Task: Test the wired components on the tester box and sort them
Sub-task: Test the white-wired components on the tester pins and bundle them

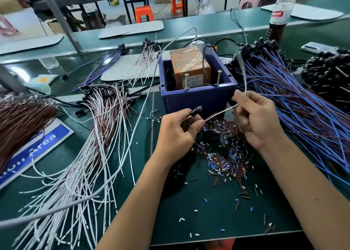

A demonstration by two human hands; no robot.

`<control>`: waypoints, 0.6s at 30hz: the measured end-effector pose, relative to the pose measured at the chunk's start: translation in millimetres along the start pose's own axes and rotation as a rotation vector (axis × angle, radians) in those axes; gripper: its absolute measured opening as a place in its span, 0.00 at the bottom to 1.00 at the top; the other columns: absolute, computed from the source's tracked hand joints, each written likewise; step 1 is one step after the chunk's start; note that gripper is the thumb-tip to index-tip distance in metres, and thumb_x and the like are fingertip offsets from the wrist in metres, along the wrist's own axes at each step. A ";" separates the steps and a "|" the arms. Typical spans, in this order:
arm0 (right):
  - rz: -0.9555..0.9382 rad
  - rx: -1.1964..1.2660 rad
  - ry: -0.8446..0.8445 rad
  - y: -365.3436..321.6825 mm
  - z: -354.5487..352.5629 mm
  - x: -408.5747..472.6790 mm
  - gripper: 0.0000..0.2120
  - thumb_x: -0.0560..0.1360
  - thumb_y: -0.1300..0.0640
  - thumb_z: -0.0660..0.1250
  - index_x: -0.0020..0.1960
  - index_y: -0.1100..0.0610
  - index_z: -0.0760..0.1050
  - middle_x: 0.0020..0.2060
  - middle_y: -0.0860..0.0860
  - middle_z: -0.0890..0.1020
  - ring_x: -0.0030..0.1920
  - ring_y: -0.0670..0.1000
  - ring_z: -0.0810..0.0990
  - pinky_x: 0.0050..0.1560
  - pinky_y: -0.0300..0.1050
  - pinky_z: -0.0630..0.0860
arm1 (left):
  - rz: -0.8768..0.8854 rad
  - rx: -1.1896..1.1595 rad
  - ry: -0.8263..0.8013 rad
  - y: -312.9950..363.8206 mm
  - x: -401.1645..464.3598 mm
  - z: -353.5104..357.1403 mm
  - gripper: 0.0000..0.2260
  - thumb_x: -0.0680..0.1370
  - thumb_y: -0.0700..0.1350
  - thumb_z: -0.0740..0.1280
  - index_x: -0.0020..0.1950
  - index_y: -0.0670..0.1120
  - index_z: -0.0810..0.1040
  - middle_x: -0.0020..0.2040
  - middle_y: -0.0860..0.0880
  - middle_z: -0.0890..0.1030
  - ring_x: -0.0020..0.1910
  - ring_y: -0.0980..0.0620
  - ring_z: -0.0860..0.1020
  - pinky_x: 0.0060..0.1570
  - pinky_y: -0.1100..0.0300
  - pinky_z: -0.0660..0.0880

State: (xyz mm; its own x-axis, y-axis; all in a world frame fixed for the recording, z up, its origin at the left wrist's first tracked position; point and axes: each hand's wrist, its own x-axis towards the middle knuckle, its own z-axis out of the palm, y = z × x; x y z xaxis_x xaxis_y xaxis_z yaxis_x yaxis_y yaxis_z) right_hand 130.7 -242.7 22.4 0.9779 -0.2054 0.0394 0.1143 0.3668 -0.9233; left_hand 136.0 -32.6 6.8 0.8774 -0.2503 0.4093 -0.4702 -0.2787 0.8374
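Fingers of the left hand (178, 130) pinch a wired component (196, 111) just below its black head, while the right hand (259, 117) curls round that component's pale wires (221, 113), one bending upward. Both hands hover just before the blue tester box (197, 96), above scattered insulation scraps (227, 160) on the green mat (208, 212). Blue-wired components (295, 98) lie heaped right, white-wired ones (91, 155) left.

- Box (197, 98): blue plastic, smooth.
- Block (189, 64) inside: orange, under glossy clear wrap.
- Screws (219, 77): shiny metal.
- Mat (208, 212): green, matt.
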 end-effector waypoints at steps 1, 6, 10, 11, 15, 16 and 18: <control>0.005 -0.007 -0.038 -1.6 -2.9 0.7 0.13 0.73 0.47 0.75 0.38 0.55 0.79 0.26 0.48 0.73 0.20 0.44 0.63 0.20 0.36 0.55 | -0.004 -0.012 -0.001 0.6 -0.9 -1.8 0.07 0.77 0.40 0.73 0.40 0.48 0.80 0.31 0.59 0.75 0.29 0.60 0.72 0.33 0.68 0.67; 0.129 0.079 -0.007 -6.4 -5.5 3.7 0.18 0.76 0.41 0.69 0.37 0.54 0.82 0.31 0.48 0.71 0.27 0.45 0.63 0.23 0.37 0.54 | -0.025 -0.033 -0.102 2.8 -2.2 -5.6 0.06 0.77 0.41 0.71 0.39 0.47 0.80 0.31 0.57 0.76 0.29 0.59 0.72 0.34 0.65 0.68; 0.130 0.476 -0.022 -11.9 -11.5 3.4 0.20 0.84 0.48 0.60 0.38 0.54 0.80 0.36 0.49 0.76 0.28 0.44 0.66 0.23 0.34 0.59 | -0.068 -0.165 -0.082 4.6 0.1 -6.2 0.07 0.77 0.42 0.71 0.38 0.48 0.80 0.31 0.54 0.77 0.29 0.57 0.71 0.33 0.65 0.67; 0.113 0.566 -0.033 -13.0 -13.5 3.1 0.21 0.85 0.47 0.58 0.40 0.54 0.79 0.37 0.49 0.76 0.29 0.44 0.66 0.24 0.33 0.59 | -0.085 -0.223 -0.049 5.2 0.9 -7.0 0.07 0.77 0.43 0.71 0.38 0.49 0.80 0.31 0.53 0.78 0.28 0.57 0.70 0.32 0.66 0.66; 0.082 0.711 -0.076 -17.9 -20.3 4.0 0.22 0.88 0.45 0.51 0.41 0.53 0.73 0.27 0.45 0.70 0.24 0.43 0.61 0.22 0.34 0.55 | -0.146 -0.455 0.088 5.6 3.8 -9.2 0.07 0.79 0.45 0.69 0.41 0.53 0.81 0.34 0.49 0.79 0.26 0.55 0.65 0.28 0.63 0.62; 0.079 0.689 -0.112 -19.2 -21.3 3.4 0.22 0.88 0.45 0.50 0.41 0.52 0.72 0.24 0.45 0.68 0.23 0.43 0.59 0.21 0.35 0.55 | -0.153 -0.489 0.099 6.0 4.3 -8.7 0.08 0.80 0.45 0.68 0.42 0.54 0.80 0.35 0.49 0.79 0.26 0.56 0.65 0.27 0.64 0.62; 0.075 0.628 -0.219 -20.6 -21.4 2.1 0.23 0.88 0.44 0.48 0.42 0.52 0.71 0.21 0.45 0.67 0.23 0.44 0.56 0.19 0.36 0.55 | -0.152 -0.501 0.076 6.7 4.5 -5.6 0.10 0.83 0.45 0.65 0.42 0.56 0.79 0.37 0.48 0.82 0.26 0.57 0.66 0.28 0.67 0.64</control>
State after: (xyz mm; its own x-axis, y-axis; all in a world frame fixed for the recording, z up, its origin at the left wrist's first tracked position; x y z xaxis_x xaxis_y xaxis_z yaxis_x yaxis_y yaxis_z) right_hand 126.7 -270.1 33.3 0.9926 0.0065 0.1216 0.0595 0.8453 -0.5310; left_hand 137.3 -30.4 16.3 0.9452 -0.1685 0.2795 -0.2502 0.1757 0.9521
